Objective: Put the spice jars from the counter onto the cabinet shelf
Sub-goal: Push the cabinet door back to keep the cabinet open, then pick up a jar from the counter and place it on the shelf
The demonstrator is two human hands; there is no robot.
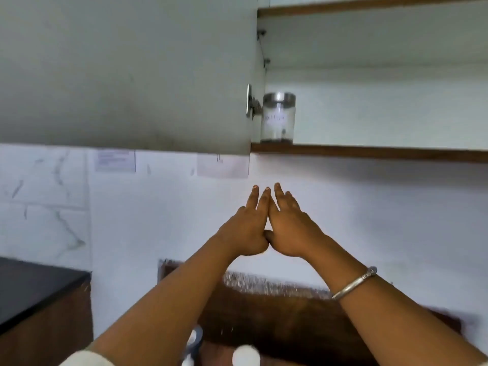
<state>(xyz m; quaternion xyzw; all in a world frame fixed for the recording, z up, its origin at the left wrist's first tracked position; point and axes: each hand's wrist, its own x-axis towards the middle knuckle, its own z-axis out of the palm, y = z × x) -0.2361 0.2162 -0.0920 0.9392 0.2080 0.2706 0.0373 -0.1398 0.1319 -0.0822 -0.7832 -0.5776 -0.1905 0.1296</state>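
The left hand (248, 228) and the right hand (290, 228) are held out in front side by side, fingers straight and spread a little, thumbs touching each other, and neither holds anything. A metal bangle (353, 282) sits on the right wrist. Both hands hang in the air before the pale wall, below the cabinet and well apart from everything else. Up and slightly right of them, one glass jar (278, 117) with a metal lid stands upright at the far left end of the cabinet shelf (369, 152), just beside the hinge (252, 103) of the open cabinet door (126, 72); the rest of the shelf to its right looks bare. Near the bottom edge, between the forearms, blurred white caps (245, 356) show above the brown counter (290, 313); they may be more jars, though I cannot tell for sure. A black worktop (31, 286) lies at the left. This looks like the gap between one placement and the next pickup. The next move calls for lowering a hand to the counter, gripping a jar round its body, and lifting it to the open space right of the standing jar without knocking it.
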